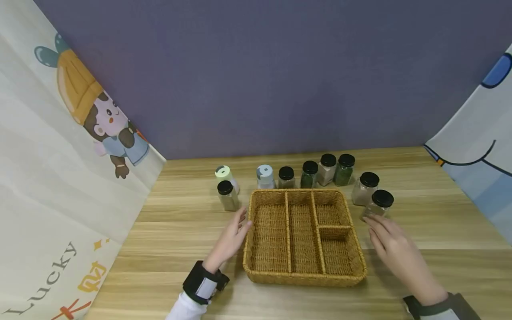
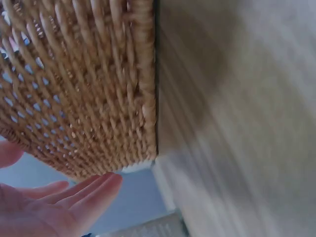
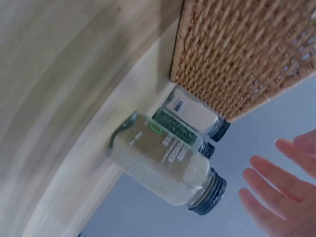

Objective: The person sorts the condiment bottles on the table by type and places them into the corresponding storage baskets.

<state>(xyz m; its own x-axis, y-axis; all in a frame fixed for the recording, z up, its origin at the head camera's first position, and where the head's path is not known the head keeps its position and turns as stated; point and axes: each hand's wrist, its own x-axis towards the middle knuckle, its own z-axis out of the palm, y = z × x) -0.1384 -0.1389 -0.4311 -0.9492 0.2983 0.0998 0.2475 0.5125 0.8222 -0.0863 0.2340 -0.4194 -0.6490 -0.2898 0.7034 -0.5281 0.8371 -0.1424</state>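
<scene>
A woven wicker basket (image 1: 304, 280) with several compartments sits on the wooden table, nothing inside it. Beside its left wall is my left hand (image 1: 230, 238), fingers extended; the left wrist view puts the left hand (image 2: 59, 205) close to the weave, contact unclear. My right hand (image 1: 394, 242) reaches toward a black-lidded spice jar (image 1: 380, 203) right of the basket. From the right wrist, the fingers of that hand (image 3: 284, 197) look spread and apart from a jar of pale powder (image 3: 163, 158). Another black-lidded jar (image 1: 365, 189) stands just behind the first.
Behind the basket stand a blue-topped bottle (image 1: 265, 177) and several black-lidded jars, including green herbs (image 1: 344, 170). At the left are a green-topped bottle (image 1: 225, 174) and a black-lidded jar (image 1: 228, 196). A grey-blue panel (image 1: 280, 80) backs the table; printed curtains hang at both sides.
</scene>
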